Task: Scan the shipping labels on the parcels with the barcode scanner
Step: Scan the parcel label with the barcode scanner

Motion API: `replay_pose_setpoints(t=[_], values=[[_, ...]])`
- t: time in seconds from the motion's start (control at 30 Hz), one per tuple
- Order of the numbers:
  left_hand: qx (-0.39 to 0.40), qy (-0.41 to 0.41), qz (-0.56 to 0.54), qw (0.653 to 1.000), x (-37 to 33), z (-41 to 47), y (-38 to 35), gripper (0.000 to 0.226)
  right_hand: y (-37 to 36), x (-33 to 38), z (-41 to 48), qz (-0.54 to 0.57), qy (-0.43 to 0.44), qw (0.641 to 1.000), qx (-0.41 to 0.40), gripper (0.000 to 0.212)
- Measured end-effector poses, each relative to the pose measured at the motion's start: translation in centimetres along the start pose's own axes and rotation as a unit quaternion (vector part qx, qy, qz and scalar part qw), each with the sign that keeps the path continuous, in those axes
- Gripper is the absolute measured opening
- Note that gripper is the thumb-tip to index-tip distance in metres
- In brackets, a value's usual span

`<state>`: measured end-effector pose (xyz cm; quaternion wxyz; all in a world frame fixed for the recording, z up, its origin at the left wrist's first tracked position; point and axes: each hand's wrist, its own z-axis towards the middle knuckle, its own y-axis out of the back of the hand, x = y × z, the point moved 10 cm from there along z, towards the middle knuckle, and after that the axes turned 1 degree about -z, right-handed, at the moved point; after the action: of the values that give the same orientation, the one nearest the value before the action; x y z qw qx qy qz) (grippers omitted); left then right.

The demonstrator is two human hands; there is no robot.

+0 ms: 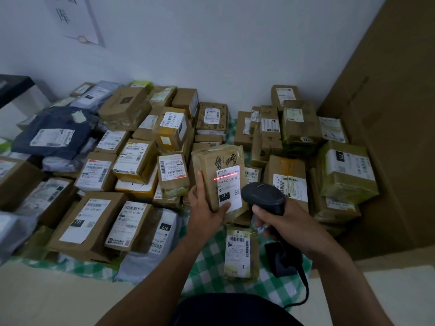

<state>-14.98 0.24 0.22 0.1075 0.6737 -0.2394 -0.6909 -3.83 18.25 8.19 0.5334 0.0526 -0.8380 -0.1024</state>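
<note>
My left hand [207,203] grips a taped brown parcel [211,165] by its lower left edge and holds it tilted up above the pile. Its white shipping label [229,188] faces me, and a red scan line crosses the barcode near the label's top. My right hand [277,220] is closed around the handle of a black barcode scanner [263,195], whose head points at that label from just to the right. The scanner's cable [304,290] trails down toward me.
Many labelled cardboard boxes [96,217] and poly mailers [56,135] lie on a green checked cloth [209,260], left and right of the held parcel. A small taped parcel [240,252] lies flat below my hands. A large cardboard sheet [388,114] leans at the right, against the white wall.
</note>
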Motion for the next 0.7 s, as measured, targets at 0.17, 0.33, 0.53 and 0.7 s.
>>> replay_pose_setpoints(t=[0.17, 0.33, 0.53, 0.7], values=[[-0.001, 0.002, 0.005, 1.0, 0.2, -0.2, 0.0, 0.121, -0.2, -0.2, -0.1, 0.004, -0.002, 1.0, 0.001, 0.024], [-0.001, 0.005, -0.004, 1.0, 0.3, -0.6, 0.4, 0.121, -0.3, -0.2, -0.2, 0.001, 0.005, 1.0, 0.004, 0.028], [0.043, 0.033, -0.091, 0.994, 0.7, -1.2, 1.0, 0.12, 0.7, -0.5, -0.2, 0.009, 0.008, 1.0, -0.025, 0.026], [0.198, 0.075, -0.141, 0.967, 2.5, -5.0, 0.0, 0.108, 2.1, -2.0, 0.3, 0.02, -0.013, 0.997, -0.07, 0.021]])
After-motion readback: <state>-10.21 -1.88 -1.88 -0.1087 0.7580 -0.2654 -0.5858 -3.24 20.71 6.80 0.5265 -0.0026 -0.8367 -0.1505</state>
